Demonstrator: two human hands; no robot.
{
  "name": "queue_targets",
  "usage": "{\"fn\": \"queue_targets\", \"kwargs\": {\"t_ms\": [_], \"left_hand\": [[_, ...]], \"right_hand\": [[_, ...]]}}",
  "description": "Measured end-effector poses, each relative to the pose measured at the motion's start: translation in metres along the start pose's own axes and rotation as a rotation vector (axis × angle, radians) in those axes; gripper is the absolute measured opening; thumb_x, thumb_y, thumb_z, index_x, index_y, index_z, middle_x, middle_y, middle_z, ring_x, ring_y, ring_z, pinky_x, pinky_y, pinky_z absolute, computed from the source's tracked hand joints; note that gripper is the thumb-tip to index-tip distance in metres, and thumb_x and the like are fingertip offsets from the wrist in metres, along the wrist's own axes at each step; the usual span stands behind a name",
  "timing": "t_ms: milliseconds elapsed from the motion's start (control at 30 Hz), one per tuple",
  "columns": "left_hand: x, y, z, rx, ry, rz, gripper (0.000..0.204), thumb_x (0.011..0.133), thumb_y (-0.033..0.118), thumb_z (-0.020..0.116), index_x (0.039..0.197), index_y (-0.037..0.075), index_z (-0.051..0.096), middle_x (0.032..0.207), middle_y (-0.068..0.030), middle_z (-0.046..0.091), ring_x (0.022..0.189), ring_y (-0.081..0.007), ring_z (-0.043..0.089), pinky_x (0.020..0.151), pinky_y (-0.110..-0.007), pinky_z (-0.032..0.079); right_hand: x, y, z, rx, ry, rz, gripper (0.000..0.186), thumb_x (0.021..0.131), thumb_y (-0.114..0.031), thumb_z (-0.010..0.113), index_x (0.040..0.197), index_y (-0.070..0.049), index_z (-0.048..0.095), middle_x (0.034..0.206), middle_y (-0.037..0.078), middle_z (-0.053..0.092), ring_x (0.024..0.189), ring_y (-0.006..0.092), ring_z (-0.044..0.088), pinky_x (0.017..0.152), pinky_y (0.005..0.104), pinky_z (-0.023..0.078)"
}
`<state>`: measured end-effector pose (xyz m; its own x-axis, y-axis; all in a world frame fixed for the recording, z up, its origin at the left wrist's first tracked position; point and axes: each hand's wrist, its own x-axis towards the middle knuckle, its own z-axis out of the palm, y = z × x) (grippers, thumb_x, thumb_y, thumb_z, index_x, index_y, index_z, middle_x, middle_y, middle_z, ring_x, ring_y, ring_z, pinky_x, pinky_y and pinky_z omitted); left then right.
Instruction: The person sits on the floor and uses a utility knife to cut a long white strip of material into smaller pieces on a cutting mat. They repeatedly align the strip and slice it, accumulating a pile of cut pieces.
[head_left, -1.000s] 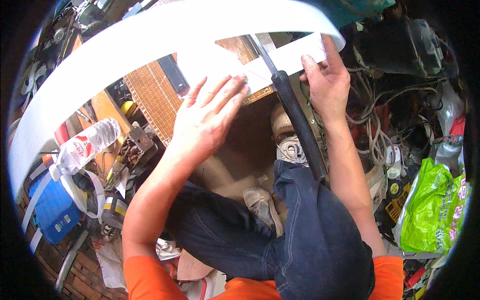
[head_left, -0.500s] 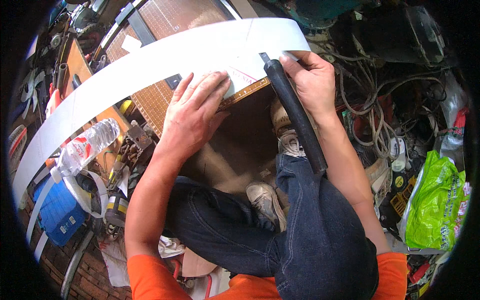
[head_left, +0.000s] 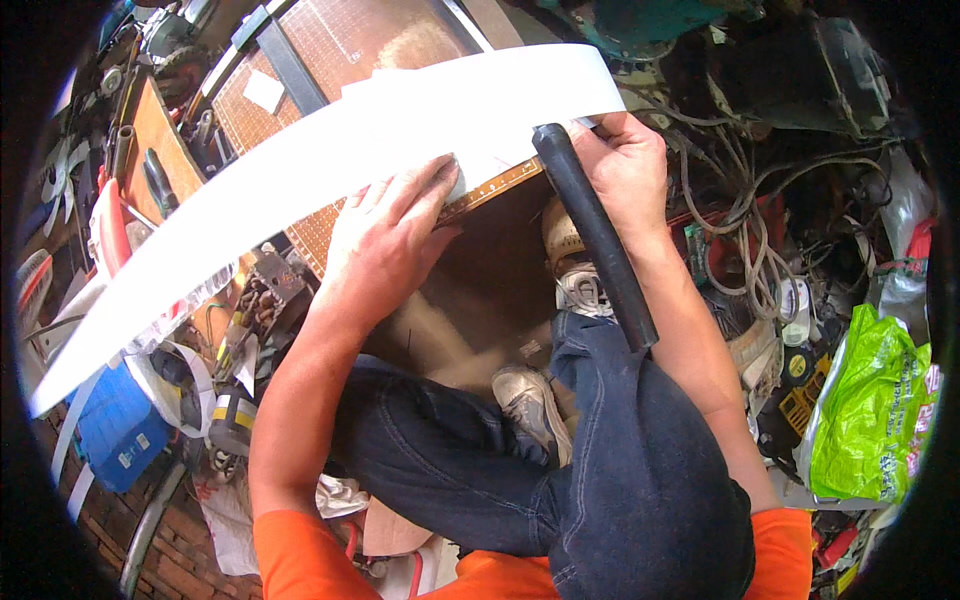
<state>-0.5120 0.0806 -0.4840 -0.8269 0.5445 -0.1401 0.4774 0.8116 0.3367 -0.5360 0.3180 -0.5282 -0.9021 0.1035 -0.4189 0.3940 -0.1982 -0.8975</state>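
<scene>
A long, glossy white strip of thin, flexible sheet (head_left: pixel 400 115) sweeps in an arc across a flat brown cutting board with a pale printed grid (head_left: pixel 325 45), hiding much of the board's near part. The strip narrows to a point at its left end, well beyond the board, and bends over at its right end. Pale ruler markings line the board's near edge; a dark straight bar (head_left: pixel 288 65) crosses its left side. A black, rounded, tube-like lever handle (head_left: pixel 600 235) slants beside the board's near right corner, its top overlapping the strip.
</scene>
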Motion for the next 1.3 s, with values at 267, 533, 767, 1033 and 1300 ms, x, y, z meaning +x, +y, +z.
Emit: {"fn": "queue_targets", "kwargs": {"t_ms": [267, 533, 767, 1033, 1300], "left_hand": [[0.004, 0.008, -0.002, 0.057, 0.002, 0.003, 0.065, 0.071, 0.013, 0.079, 0.132, 0.007, 0.056, 0.135, -0.0083, 0.054, 0.126, -0.0254, 0.052, 0.110, -0.047, 0.037], [0.024, 0.028, 0.017, 0.450, 0.180, 0.056, 0.053, 0.083, 0.010, 0.056, 0.134, 0.025, 0.056, 0.115, -0.0082, 0.056, 0.105, -0.0208, 0.059, 0.108, -0.041, 0.040], [0.022, 0.025, 0.019, 0.477, 0.141, 0.083, 0.056, 0.082, 0.012, 0.057, 0.137, 0.020, 0.055, 0.148, 0.0026, 0.047, 0.108, -0.0187, 0.055, 0.107, -0.038, 0.039], [0.022, 0.023, 0.018, 0.455, 0.153, 0.081, 0.059, 0.082, 0.015, 0.058, 0.140, 0.020, 0.053, 0.144, 0.0015, 0.050, 0.105, -0.0180, 0.053, 0.107, -0.037, 0.034], [0.020, 0.024, 0.020, 0.436, 0.168, 0.067, 0.056, 0.082, 0.013, 0.057, 0.137, 0.021, 0.055, 0.143, 0.0031, 0.052, 0.103, -0.0164, 0.056, 0.102, -0.036, 0.040]], "right_hand": [[0.001, 0.002, -0.002, -0.062, -0.005, -0.014, 0.017, 0.090, -0.006, 0.068, 0.101, 0.007, 0.067, 0.083, 0.009, 0.071, 0.067, 0.0118, 0.068, 0.062, 0.0239, 0.053], [0.001, 0.005, 0.000, 0.022, 0.014, -0.058, 0.015, 0.091, -0.006, 0.068, 0.101, 0.005, 0.068, 0.084, 0.008, 0.071, 0.067, 0.0119, 0.068, 0.060, 0.0233, 0.053], [-0.008, -0.020, -0.011, 0.075, -0.187, 0.004, 0.063, 0.084, -0.030, 0.078, 0.129, 0.005, 0.052, 0.088, 0.005, 0.067, 0.073, 0.0085, 0.062, 0.066, 0.0233, 0.051], [-0.013, -0.012, -0.014, -0.096, -0.267, 0.006, 0.074, 0.080, -0.016, 0.081, 0.141, 0.004, 0.044, 0.119, 0.007, 0.061, 0.069, 0.0041, 0.055, 0.061, 0.0197, 0.047], [-0.013, 0.004, -0.015, 0.083, -0.279, 0.098, 0.077, 0.079, -0.007, 0.079, 0.144, 0.004, 0.040, 0.121, 0.009, 0.061, 0.069, 0.0064, 0.059, 0.060, 0.0227, 0.052]]}}
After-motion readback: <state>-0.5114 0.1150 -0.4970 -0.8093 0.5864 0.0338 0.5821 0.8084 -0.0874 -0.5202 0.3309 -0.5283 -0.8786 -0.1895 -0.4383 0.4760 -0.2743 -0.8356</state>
